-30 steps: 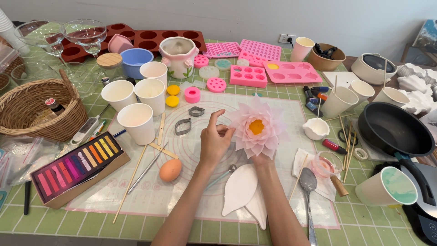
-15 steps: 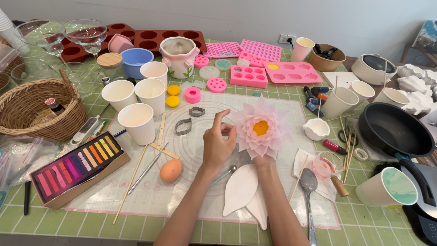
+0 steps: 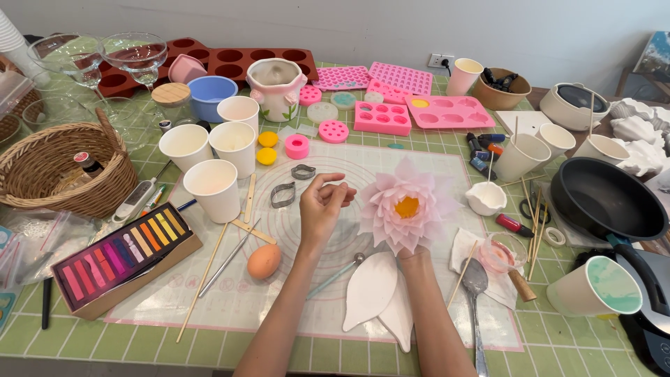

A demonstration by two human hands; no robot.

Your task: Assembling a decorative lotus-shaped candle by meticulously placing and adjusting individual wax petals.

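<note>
Pink flower (image 3: pixel 407 207) hides the right hand.

Pale pink flower (image 3: pixel 407 207) with yellow centre; green checked tablecloth (image 3: pixel 293 352); seemingly rainbow-striped pastel box (image 3: pixel 120 250)

Pastel box (image 3: pixel 122 258) at left front of table: flat, rectangular, brown card tray, open, sticks in row running pink through red, orange, yellow, green to blue and purple. Small bottle (image 3: pixel 85 163) lying in wicker basket (image 3: pixel 42 167): red cap, pale label. Clear plastic bags (image 3: pixel 28 234) just left of pastel box, crumpled, contents too small to tell. White handheld thermometer (image 3: pixel 136 200) between basket and paper cups, small grey screen on it. White wall socket plate (image 3: pixel 440 61) behind pink moulds.
</note>
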